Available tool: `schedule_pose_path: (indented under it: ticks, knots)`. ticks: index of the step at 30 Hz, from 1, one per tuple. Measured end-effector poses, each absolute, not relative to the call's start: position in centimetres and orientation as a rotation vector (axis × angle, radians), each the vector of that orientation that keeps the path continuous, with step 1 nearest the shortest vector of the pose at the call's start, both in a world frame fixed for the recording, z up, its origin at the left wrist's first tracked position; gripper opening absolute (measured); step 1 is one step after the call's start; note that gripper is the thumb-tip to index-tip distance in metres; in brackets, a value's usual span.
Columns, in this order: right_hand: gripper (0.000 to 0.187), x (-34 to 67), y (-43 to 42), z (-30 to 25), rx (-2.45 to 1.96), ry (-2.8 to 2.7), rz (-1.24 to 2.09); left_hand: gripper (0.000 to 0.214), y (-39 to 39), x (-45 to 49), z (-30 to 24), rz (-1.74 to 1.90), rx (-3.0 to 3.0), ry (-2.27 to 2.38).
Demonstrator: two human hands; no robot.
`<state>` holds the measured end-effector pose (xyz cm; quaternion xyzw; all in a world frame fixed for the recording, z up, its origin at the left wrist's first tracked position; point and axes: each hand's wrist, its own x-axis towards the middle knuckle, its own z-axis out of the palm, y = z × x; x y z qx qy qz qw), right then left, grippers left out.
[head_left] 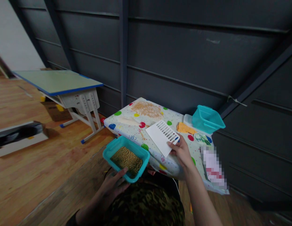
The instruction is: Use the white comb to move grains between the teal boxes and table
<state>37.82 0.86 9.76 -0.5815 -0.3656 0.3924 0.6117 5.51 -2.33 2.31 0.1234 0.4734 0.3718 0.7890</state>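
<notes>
My left hand grips the near edge of a teal rectangular tub filled with small brown beans, held just off the near edge of a small table covered in a polka-dot cloth. My right hand is closed on a corner of a white slotted plastic card, which lies tilted over the tabletop. A spread of pale grain lies at the far end of the table, with a thin trail toward the card.
A second teal tub sits tipped on a clear lid at the table's right, beside an orange piece and a printed packet. A blue-edged desk stands at left on the wooden floor, and a dark panelled wall runs behind.
</notes>
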Motion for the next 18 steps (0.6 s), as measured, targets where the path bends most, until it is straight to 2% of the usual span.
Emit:
schedule_pose_path:
  ticks: [7, 10, 15, 18]
  knots:
    - [0.068, 40.7, 2.6, 9.4, -1.356, -0.839, 0.801, 0.049, -2.7, 5.8, 1.8, 0.825, 0.3, 1.07]
    - [0.071, 40.9, 3.4, 9.4, -1.355, -0.883, 0.76, 0.057, -2.5, 6.0, 1.0, 0.81, 0.322, 1.094]
    - [0.072, 40.6, 4.5, 9.8, -1.365, -0.92, 0.735, 0.061, -2.4, 5.8, -0.1, 0.812, 0.324, 1.063]
    - [0.065, 40.4, 4.7, 10.0, -1.388, -0.932, 0.772, 0.053, -2.4, 5.7, -0.2, 0.805, 0.308, 1.039]
